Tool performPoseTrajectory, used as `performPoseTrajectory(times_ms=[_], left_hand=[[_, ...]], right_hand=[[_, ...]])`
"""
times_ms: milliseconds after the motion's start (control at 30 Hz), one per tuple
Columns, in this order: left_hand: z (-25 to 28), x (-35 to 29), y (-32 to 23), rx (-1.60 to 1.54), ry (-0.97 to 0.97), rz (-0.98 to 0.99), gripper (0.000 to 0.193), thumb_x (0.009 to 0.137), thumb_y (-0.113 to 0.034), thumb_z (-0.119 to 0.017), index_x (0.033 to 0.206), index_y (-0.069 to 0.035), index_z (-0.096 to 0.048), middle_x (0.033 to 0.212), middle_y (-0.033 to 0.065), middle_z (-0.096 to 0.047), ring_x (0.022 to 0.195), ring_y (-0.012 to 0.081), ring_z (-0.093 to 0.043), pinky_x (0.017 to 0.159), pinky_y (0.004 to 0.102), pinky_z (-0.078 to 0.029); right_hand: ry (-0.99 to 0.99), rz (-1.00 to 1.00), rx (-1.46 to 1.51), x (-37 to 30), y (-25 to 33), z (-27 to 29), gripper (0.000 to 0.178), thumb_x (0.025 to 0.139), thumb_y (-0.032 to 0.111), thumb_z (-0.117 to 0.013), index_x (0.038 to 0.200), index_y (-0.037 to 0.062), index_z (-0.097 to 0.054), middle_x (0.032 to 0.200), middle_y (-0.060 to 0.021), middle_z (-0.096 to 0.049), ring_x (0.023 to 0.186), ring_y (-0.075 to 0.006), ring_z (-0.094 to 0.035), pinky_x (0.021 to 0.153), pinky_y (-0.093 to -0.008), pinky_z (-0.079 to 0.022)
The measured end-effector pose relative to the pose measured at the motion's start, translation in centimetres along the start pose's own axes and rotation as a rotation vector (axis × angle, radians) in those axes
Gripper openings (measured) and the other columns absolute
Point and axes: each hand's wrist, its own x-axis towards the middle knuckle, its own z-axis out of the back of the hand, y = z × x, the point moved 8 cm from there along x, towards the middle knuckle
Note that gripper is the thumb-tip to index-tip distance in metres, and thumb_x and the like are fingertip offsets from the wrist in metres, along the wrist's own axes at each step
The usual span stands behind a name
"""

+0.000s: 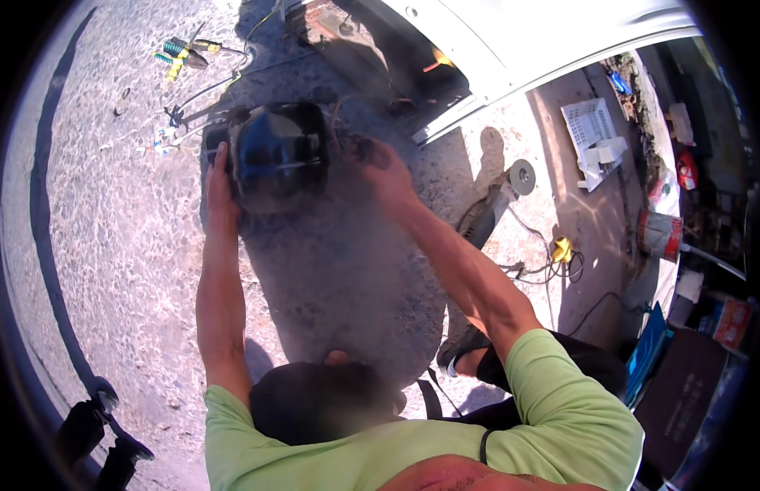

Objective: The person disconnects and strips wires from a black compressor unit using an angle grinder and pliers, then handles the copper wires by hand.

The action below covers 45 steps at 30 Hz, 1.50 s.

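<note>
The black shell (281, 155), a glossy, rounded thing, is out ahead of me and a little to my left, in the shaded patch between my two arms. My left hand (219, 186) is the nearer one: it's right at the shell's left side, thumb lying along a dark, flat edge and pointing away from me. Those fingers look closed on that edge, though most of them are hidden behind it, so I can't tell how firmly they press. The shell seems slightly longer away from me than across, so its long axis runs close to the line of my left forearm.

My right hand (388, 173) is on the other side, near the shell but apart from it, with a narrow gap between. Its fingers are curled around a small dark grip (364, 152); shadow and haze blur its shape, and I can't make out which way its tip points. That right forearm comes in slantwise, from low on my right up toward the shell, while the left one runs nearly straight ahead.

Just beyond my right fingers is the near corner of a white panel (494, 49). The grinder (484, 217) lies on the ground (134, 270), to the right of my right forearm.
</note>
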Motion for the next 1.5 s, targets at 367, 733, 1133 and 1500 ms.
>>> performPoseTrajectory(times_ms=[367, 733, 1133, 1500], left_hand=[[-3.1, -0.1, -1.1, 0.249, -0.070, -0.167, 0.050, 0.094, -0.033, -0.076, 0.130, -0.003, -0.060, 0.117, 0.0076, -0.069, 0.101, 0.0188, -0.068, 0.089, 0.0336, -0.055], [1.2, 1.5, 0.8, -0.002, -0.021, -0.034, 0.053, 0.105, -0.044, -0.057, 0.139, -0.003, -0.059, 0.133, 0.0127, -0.067, 0.118, 0.0243, -0.066, 0.103, 0.0401, -0.053], [0.7, -15.5, -2.0, 0.012, -0.124, 0.186, 0.052, 0.108, -0.040, -0.049, 0.139, 0.002, -0.055, 0.129, 0.0156, -0.067, 0.115, 0.0244, -0.068, 0.101, 0.0388, -0.056], [-2.5, -14.8, -4.6, 0.738, -0.068, 0.598, 0.051, 0.097, -0.043, -0.069, 0.123, 0.002, -0.067, 0.103, 0.0101, -0.074, 0.087, 0.0170, -0.072, 0.078, 0.0312, -0.057]], right_hand=[[-0.109, -0.343, 0.297, 1.0, -4.9, 2.5, 0.051, 0.099, 0.028, -0.050, 0.147, 0.0092, -0.051, 0.133, -0.0135, -0.064, 0.120, -0.0280, -0.063, 0.104, -0.0438, -0.047], [-0.078, -0.097, 0.144, 3.3, -0.6, 0.0, 0.049, 0.092, 0.013, -0.066, 0.136, -0.0028, -0.051, 0.120, -0.0150, -0.066, 0.110, -0.0246, -0.066, 0.093, -0.0368, -0.054], [-0.007, -0.277, -0.226, -14.6, 2.4, -0.8, 0.037, 0.101, 0.023, -0.066, 0.121, -0.0045, -0.052, 0.113, -0.0158, -0.071, 0.102, -0.0206, -0.069, 0.093, -0.0355, -0.054], [-0.033, -0.700, 0.301, -27.7, -2.9, -3.1, 0.021, 0.108, 0.019, -0.054, 0.113, -0.0013, -0.051, 0.101, -0.0135, -0.067, 0.095, -0.0233, -0.072, 0.083, -0.0363, -0.060]])
